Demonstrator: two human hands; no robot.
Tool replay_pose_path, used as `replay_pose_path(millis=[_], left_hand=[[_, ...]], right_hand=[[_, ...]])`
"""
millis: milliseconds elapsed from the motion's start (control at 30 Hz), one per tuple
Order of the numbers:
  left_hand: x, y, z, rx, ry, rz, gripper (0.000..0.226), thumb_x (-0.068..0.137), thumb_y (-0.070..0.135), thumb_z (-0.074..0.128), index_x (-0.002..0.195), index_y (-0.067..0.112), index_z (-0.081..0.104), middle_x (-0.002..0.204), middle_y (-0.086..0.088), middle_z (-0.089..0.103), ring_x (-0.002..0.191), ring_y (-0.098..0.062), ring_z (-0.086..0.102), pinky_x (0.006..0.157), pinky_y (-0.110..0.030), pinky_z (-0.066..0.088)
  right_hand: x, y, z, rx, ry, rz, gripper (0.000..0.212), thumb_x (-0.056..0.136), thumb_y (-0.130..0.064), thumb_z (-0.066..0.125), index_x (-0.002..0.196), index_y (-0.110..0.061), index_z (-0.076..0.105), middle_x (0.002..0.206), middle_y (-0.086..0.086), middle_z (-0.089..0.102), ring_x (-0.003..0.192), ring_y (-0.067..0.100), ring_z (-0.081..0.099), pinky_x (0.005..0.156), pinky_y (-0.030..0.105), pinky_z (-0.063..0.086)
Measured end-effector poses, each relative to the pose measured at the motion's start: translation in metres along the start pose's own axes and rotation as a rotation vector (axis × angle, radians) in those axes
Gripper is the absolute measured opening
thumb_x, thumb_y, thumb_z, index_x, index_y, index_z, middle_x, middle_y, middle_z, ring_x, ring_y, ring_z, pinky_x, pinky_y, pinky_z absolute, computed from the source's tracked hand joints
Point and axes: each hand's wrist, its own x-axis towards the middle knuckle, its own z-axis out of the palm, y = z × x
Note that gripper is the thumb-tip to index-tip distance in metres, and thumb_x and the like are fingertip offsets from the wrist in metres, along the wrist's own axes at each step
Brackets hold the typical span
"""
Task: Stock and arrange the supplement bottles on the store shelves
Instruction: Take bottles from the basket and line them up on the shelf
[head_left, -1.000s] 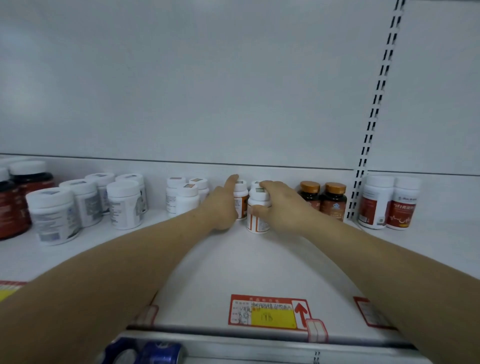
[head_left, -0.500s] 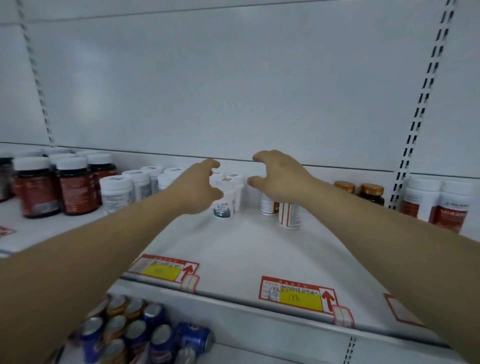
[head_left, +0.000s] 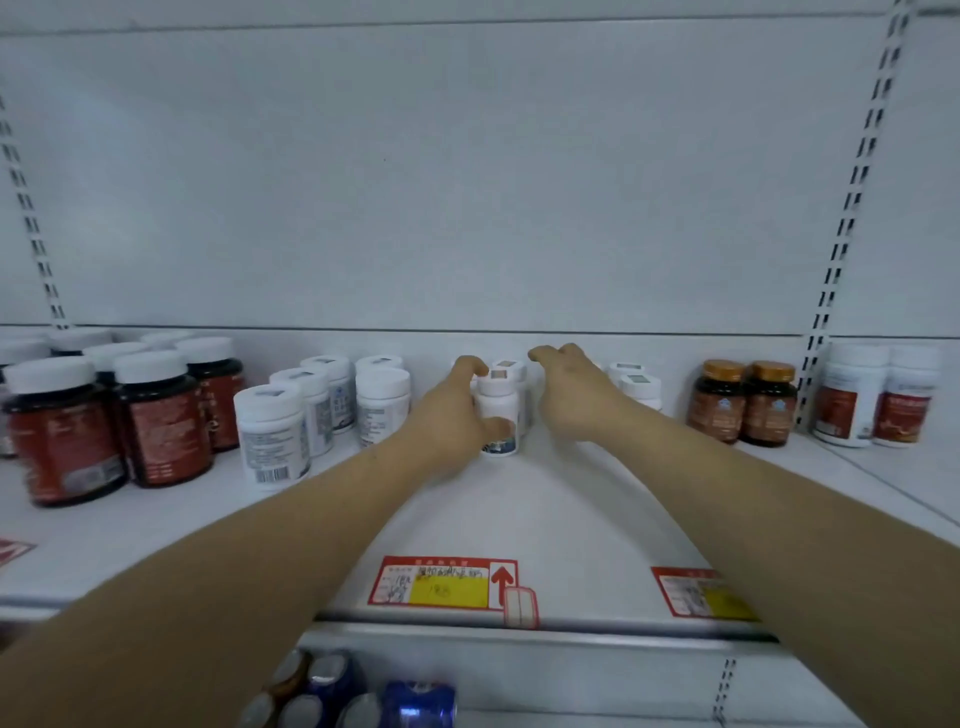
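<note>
— White store shelf (head_left: 519, 509), viewed from its front edge: what lies nearest?

— Below the edge, drink cans (head_left: 363, 696). On the edge itself, a red-and-yellow price label (head_left: 447, 587) sits between my forearms, with a second label (head_left: 696, 592) to its right.

— And the hands?

— Mid-shelf. My left hand (head_left: 452, 415) grips a white bottle (head_left: 497, 405) standing upright on the shelf, thumb across its lower label, fingers curled round it. My right hand (head_left: 571, 395) is just beside that bottle, its fingers (head_left: 543, 356) curled. Whether they grip anything I cannot tell, since the hand hides what is under it.

— Farther back?

— Rows of stock: dark bottles (head_left: 156, 415) with red labels at far left, then white-capped bottles (head_left: 270, 426). Small white bottles (head_left: 639, 384) stand behind my right hand, amber bottles (head_left: 743, 400) with gold caps beyond. Red-labelled white bottles (head_left: 878, 395) stand past the slotted upright (head_left: 852, 208). Behind all, the plain back panel (head_left: 467, 182).
</note>
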Motion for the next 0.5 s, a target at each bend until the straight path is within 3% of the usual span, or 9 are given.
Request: replay_pose_path(millis=[67, 167, 267, 367, 500], left_hand=[[0.001, -0.003, 0.000, -0.070, 0.029, -0.005, 0.045, 0.080, 0.017, 0.068, 0.107, 0.026, 0.034, 0.087, -0.006, 0.057, 0.073, -0.025, 0.055, 0.067, -0.035, 0.047], [-0.004, -0.007, -0.007, -0.214, 0.003, -0.052, 0.040, 0.083, 0.008, 0.062, 0.108, 0.024, 0.035, 0.086, -0.010, 0.056, 0.068, -0.022, 0.051, 0.065, -0.036, 0.047], [-0.013, -0.009, -0.013, -0.449, -0.027, -0.104, 0.042, 0.087, 0.000, 0.054, 0.119, 0.025, 0.042, 0.085, -0.010, 0.058, 0.076, -0.024, 0.056, 0.075, -0.048, 0.053], [-0.020, -0.006, -0.021, -0.660, 0.002, -0.167, 0.047, 0.092, 0.000, 0.044, 0.124, 0.034, 0.048, 0.089, -0.009, 0.061, 0.075, -0.022, 0.063, 0.068, -0.040, 0.057], [-0.021, -0.006, -0.031, -0.937, -0.029, -0.202, 0.051, 0.095, 0.004, 0.034, 0.125, 0.044, 0.046, 0.111, -0.009, 0.064, 0.100, -0.035, 0.065, 0.074, -0.052, 0.056]], right_hand=[[0.002, 0.001, 0.000, 0.042, 0.007, 0.041, 0.057, 0.091, -0.005, 0.042, 0.146, -0.018, 0.029, 0.143, 0.012, 0.029, 0.128, 0.032, 0.040, 0.099, 0.036, 0.037], [0.013, -0.003, 0.005, 0.033, -0.017, 0.031, 0.055, 0.095, -0.011, 0.041, 0.148, -0.020, 0.027, 0.146, 0.014, 0.033, 0.131, 0.031, 0.038, 0.102, 0.035, 0.034], [0.024, -0.010, 0.012, 0.026, -0.025, -0.031, 0.042, 0.096, -0.020, 0.044, 0.137, -0.014, 0.039, 0.129, 0.013, 0.053, 0.113, 0.030, 0.050, 0.086, 0.032, 0.039], [0.027, -0.012, 0.016, 0.070, 0.045, -0.029, 0.033, 0.094, -0.029, 0.051, 0.121, -0.013, 0.042, 0.108, 0.011, 0.058, 0.090, 0.027, 0.052, 0.072, 0.032, 0.038], [0.016, -0.010, 0.006, 0.226, 0.161, -0.065, 0.031, 0.095, -0.027, 0.050, 0.124, -0.016, 0.045, 0.111, 0.005, 0.052, 0.095, 0.023, 0.050, 0.074, 0.029, 0.035]])
